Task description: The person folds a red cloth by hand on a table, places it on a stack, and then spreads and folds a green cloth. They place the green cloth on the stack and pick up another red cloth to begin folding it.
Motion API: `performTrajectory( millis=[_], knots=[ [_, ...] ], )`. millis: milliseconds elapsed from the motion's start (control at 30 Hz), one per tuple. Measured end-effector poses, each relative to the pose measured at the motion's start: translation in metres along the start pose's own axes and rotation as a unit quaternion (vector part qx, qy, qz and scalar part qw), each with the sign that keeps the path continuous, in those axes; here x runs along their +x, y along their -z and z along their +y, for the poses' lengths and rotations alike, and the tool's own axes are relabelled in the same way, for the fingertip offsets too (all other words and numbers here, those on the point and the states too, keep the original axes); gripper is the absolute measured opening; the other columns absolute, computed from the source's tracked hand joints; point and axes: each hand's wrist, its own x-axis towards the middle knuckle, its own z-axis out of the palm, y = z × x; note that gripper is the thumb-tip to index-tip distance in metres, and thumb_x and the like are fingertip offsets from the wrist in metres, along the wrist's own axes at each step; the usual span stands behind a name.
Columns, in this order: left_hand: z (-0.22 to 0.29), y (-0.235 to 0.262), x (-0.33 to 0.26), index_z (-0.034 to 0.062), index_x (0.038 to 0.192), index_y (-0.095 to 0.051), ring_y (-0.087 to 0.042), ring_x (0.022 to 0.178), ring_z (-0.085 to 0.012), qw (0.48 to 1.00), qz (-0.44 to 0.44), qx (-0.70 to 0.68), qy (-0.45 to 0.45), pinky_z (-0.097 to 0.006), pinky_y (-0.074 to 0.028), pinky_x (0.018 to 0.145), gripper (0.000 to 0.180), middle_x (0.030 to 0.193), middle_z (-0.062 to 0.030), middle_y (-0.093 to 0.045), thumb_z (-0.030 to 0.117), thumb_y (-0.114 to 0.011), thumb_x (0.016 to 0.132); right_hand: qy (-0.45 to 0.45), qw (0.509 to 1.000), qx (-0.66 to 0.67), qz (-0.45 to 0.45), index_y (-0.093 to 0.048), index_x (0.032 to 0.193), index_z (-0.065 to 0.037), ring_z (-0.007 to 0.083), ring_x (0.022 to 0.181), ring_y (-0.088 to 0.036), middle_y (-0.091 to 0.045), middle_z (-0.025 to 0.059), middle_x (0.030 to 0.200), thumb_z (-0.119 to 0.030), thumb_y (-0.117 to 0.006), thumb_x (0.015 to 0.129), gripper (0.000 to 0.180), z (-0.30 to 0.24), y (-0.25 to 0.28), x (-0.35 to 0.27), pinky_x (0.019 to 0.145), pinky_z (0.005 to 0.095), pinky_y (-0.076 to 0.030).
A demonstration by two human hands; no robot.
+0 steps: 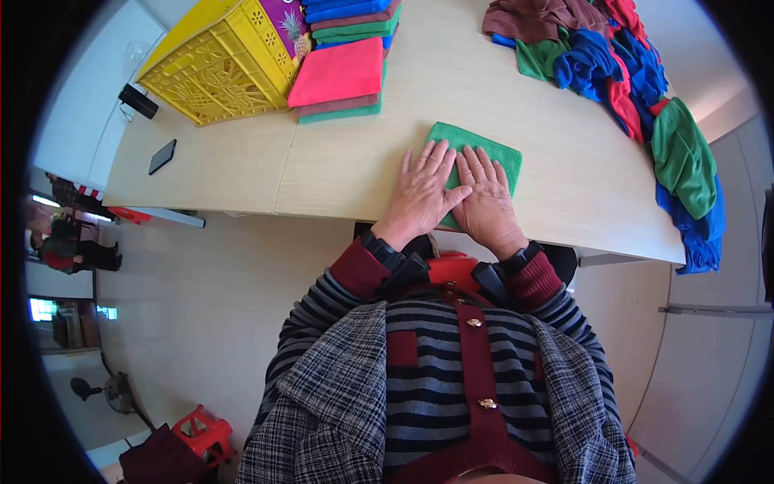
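A folded green towel (504,155) lies flat near the front edge of the pale wooden table. Both palms rest on it, side by side, fingers stretched out toward the far side. My left hand (425,187) covers its left part, with the thumb reaching across to the other hand. My right hand (486,194) presses on the middle and right part. Neither hand grips anything. Beyond my left hand, folded towels in red, brown, green and blue stand in stacks, a red towel (339,71) topping the nearest one.
A yellow plastic crate (222,68) stands at the far left of the table (347,173), near a phone (162,157) and a black cylindrical object (139,102). Crumpled cloths (588,60) pile up at the far right, some hanging over the edge. A red stool (204,436) is on the floor.
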Motion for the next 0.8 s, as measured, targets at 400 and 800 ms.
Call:
performTrajectory(
  millis=[400,800],
  knots=[
    [-0.007,0.052,-0.102,-0.0024,0.121,-0.064,-0.071,0.096,-0.0234,0.931,-0.084,-0.331,0.129,-0.038,-0.057,0.08,0.042,0.11,-0.015,-0.072,0.035,-0.061,0.101,-0.057,0.998,-0.004,-0.004,-0.046,0.148,-0.002,0.0391,0.142,-0.041,-0.049,0.0203,0.15,-0.045,-0.054,0.1,0.065,0.049,0.007,0.024,0.117,0.0516,-0.031],
    [-0.011,0.032,-0.109,-0.0028,0.103,-0.07,-0.072,0.082,-0.0198,0.69,-0.048,-0.638,0.338,-0.03,-0.057,0.077,0.046,0.09,-0.012,-0.074,0.041,-0.058,0.105,-0.066,0.997,0.034,-0.011,-0.05,0.144,0.0,0.037,0.135,-0.048,-0.056,0.0191,0.141,-0.042,-0.058,0.099,0.062,0.009,0.008,0.013,0.113,0.0494,-0.036]
  ],
)
